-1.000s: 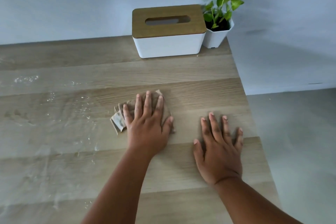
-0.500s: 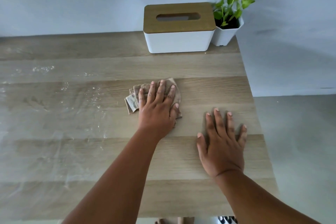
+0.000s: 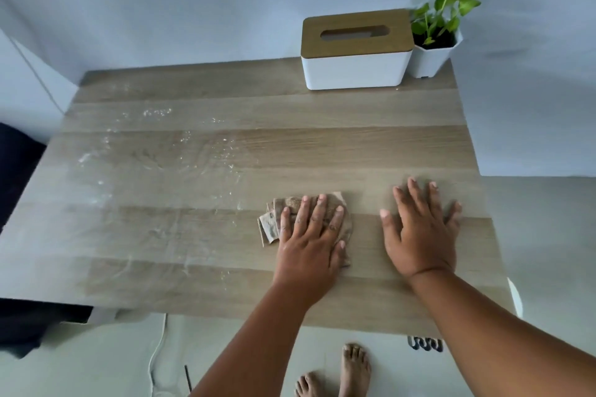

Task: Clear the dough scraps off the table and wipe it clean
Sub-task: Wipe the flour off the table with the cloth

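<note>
left hand flat on cloth, right hand flat on bare table

far left: something dark (image 3: 16, 177) sits past the table's left edge, too cropped to tell what it is. a white cable (image 3: 158, 354) runs along the floor below the near edge.

table (image 3: 322, 145): wood-grain top. left half carries white floury smears and small dough scraps (image 3: 158, 112), scattered from the far-left area down toward the middle. there's a hazy film over that half. the right half looks cleaner, with the grain showing plainly.

cloth (image 3: 271, 226): brownish, folded in layers, lying on the table right of centre, near the front edge. the folded edges fan out to the left of the hand.

left hand (image 3: 309, 242): palm down on the cloth, fingers straight and slightly spread, pressing it to the table. no curl, no pinch, so an open flat hand.

right hand (image 3: 419, 232): just beside the left, not touching the cloth. palm flat on bare wood, fingers straight and spread, holding nothing.

far right, back edge: a white tissue box (image 3: 356, 51) with a wooden lid, slot on top. touching or just beside its right end is a small plant (image 3: 438, 29) in a white pot at the table corner, against the wall.

below the table: bare feet (image 3: 351, 371) on the floor.
</note>
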